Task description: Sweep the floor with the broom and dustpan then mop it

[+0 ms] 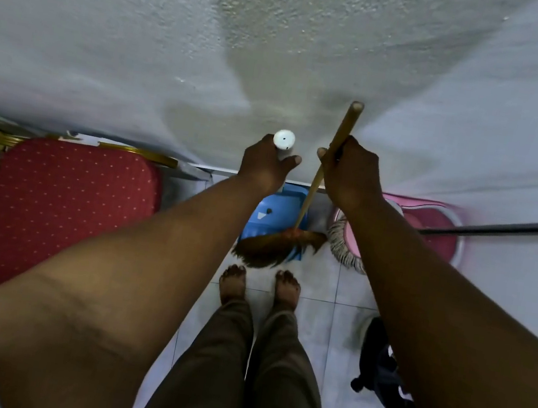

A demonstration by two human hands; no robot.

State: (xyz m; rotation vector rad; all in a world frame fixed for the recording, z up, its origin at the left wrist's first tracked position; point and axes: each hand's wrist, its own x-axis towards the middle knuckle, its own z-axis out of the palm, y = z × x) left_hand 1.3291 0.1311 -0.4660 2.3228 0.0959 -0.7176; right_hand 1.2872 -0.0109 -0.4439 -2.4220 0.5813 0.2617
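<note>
I look straight down at my feet on a tiled floor by a wall. My right hand (351,174) is closed around the wooden stick of the broom (315,182); its brown bristles (272,247) rest on the blue dustpan (268,214). My left hand (264,165) grips the white top of the dustpan's upright handle (284,139). The dustpan stands on the floor against the wall, just ahead of my toes. To the right, a string mop head (346,246) lies on a pink mop bucket (435,237), its metal pole (485,229) running off to the right.
A red dotted chair seat (69,210) with a gold frame stands close on the left. A dark cloth or bag (385,372) lies on the tiles at my right. The rough white wall (282,50) is directly ahead. My bare feet (259,285) stand on white tiles.
</note>
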